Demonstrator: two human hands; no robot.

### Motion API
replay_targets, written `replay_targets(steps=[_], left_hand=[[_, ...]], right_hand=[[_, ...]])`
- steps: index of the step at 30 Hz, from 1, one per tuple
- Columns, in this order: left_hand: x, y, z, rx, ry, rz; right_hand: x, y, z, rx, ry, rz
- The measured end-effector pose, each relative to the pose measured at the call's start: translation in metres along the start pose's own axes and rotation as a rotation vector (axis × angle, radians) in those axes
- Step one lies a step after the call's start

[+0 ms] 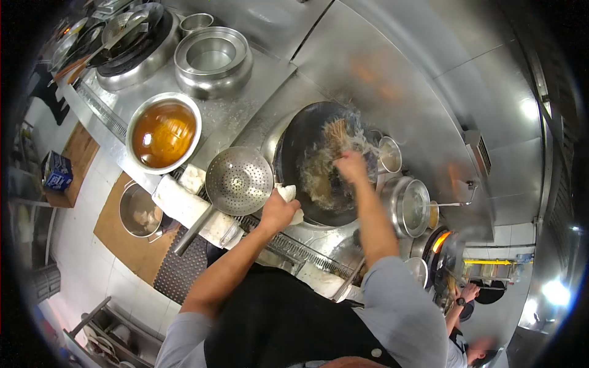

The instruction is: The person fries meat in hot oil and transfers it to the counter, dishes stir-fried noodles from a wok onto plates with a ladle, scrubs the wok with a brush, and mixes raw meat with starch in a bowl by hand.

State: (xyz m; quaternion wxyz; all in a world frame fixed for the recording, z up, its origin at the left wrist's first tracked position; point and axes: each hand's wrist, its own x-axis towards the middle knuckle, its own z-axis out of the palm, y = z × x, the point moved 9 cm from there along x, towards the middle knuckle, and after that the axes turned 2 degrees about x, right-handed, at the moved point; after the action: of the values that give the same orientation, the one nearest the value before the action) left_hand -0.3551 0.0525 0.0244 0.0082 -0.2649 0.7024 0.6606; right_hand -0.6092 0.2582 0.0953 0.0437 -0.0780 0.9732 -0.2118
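Note:
In the head view my right hand [351,165] is closed round a bamboo wok brush [336,134] inside a large dark wok [296,144]. Water [319,175] splashes and swirls about the bristles, partly blurred. Folded in my left hand [279,213] is a white cloth [288,194], held at the wok's near left rim; the cloth hides the part of the rim beneath it. Just left of that hand rests a perforated strainer [239,182], its long handle pointing down and left.
A metal bowl of amber oil [164,134] stands at the left, near a lidded steel pot [213,58]. White cloths [190,199] lie along the counter edge. Right of the wok sits a round steel pot [410,207] by a tap [471,190]. Another person's hand [469,292] works farther right.

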Motion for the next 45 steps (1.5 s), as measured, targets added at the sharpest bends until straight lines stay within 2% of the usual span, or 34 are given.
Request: replay_targets(steps=[1, 2, 3, 4, 6, 8, 10, 11, 12, 13, 15, 17, 21, 23, 24, 25, 27, 28, 30, 32, 34, 39, 41, 42, 44, 45], left_hand=[[-0.001, -0.005, 0.001, 0.024, -0.014, -0.014], [0.001, -0.011, 0.008, -0.050, -0.066, -0.011], [0.002, 0.001, 0.007, -0.056, -0.071, 0.005], [-0.007, 0.011, -0.001, -0.032, -0.042, -0.005], [-0.023, 0.021, -0.006, 0.002, -0.020, -0.023], [-0.029, 0.026, -0.009, 0.058, 0.045, -0.023], [-0.022, 0.014, -0.006, 0.104, 0.027, -0.042], [-0.018, 0.009, -0.001, 0.145, -0.004, -0.049], [-0.019, 0.013, -0.003, 0.115, 0.016, -0.004], [-0.016, 0.010, -0.002, 0.119, 0.008, -0.008], [-0.016, 0.010, -0.003, 0.110, 0.032, 0.007], [-0.013, 0.016, 0.002, 0.067, 0.004, 0.055], [-0.016, 0.008, 0.003, 0.046, -0.014, 0.084], [-0.011, 0.007, -0.004, 0.091, -0.010, 0.057], [-0.014, 0.014, -0.006, 0.105, -0.021, 0.061], [-0.016, 0.016, -0.005, 0.120, -0.034, 0.065], [-0.014, 0.014, -0.005, 0.104, -0.027, 0.052], [-0.014, 0.013, -0.005, 0.122, -0.034, 0.037], [-0.019, 0.013, -0.002, 0.125, -0.054, 0.022], [-0.015, 0.015, -0.006, 0.124, -0.033, 0.015], [-0.017, 0.014, -0.005, 0.120, -0.040, 0.004], [-0.012, 0.011, -0.005, 0.131, -0.032, -0.015], [-0.010, 0.013, -0.007, 0.127, -0.015, -0.014], [-0.012, 0.014, -0.006, 0.130, -0.025, -0.005], [-0.012, 0.019, -0.006, 0.127, -0.057, -0.012], [-0.009, 0.017, -0.009, 0.134, -0.073, -0.040]], right_hand=[[-0.032, -0.015, 0.017, -0.206, -0.030, -0.051], [-0.069, -0.013, 0.021, -0.202, -0.041, 0.012], [-0.097, -0.006, 0.029, -0.292, -0.152, -0.086], [-0.131, -0.002, 0.012, -0.215, -0.191, -0.006], [-0.178, 0.009, -0.024, -0.286, -0.322, -0.095], [-0.139, 0.079, -0.030, -0.292, -0.487, -0.037], [-0.053, 0.072, -0.035, -0.626, -0.587, -0.022], [-0.015, 0.042, -0.045, -0.548, -0.332, -0.071], [0.008, 0.020, -0.047, -0.442, -0.242, 0.033], [0.029, 0.027, -0.016, -0.437, -0.287, -0.009], [-0.025, 0.024, 0.017, -0.157, -0.025, 0.097], [-0.090, 0.013, 0.031, -0.163, -0.098, 0.186], [-0.183, 0.016, -0.007, -0.261, -0.423, -0.090], [-0.142, 0.103, -0.021, -0.129, -0.661, 0.076], [-0.089, 0.141, -0.033, -0.203, -0.699, -0.020], [-0.059, 0.114, -0.063, -0.436, -0.587, 0.019], [-0.002, 0.082, -0.101, -0.561, -0.277, 0.120], [-0.008, 0.079, -0.098, -0.560, -0.275, 0.122], [-0.034, 0.055, -0.107, -0.483, -0.073, -0.043], [-0.098, 0.019, -0.105, -0.516, -0.238, -0.032], [-0.138, 0.035, -0.075, -0.598, -0.392, -0.131], [-0.026, 0.046, -0.068, -0.689, -0.462, -0.023], [-0.003, 0.013, -0.071, -0.658, -0.111, -0.112], [-0.026, 0.020, -0.067, -0.573, -0.010, -0.242], [-0.067, 0.099, -0.045, -0.654, -0.162, -0.216], [-0.103, 0.103, -0.059, -0.612, -0.174, -0.249]])
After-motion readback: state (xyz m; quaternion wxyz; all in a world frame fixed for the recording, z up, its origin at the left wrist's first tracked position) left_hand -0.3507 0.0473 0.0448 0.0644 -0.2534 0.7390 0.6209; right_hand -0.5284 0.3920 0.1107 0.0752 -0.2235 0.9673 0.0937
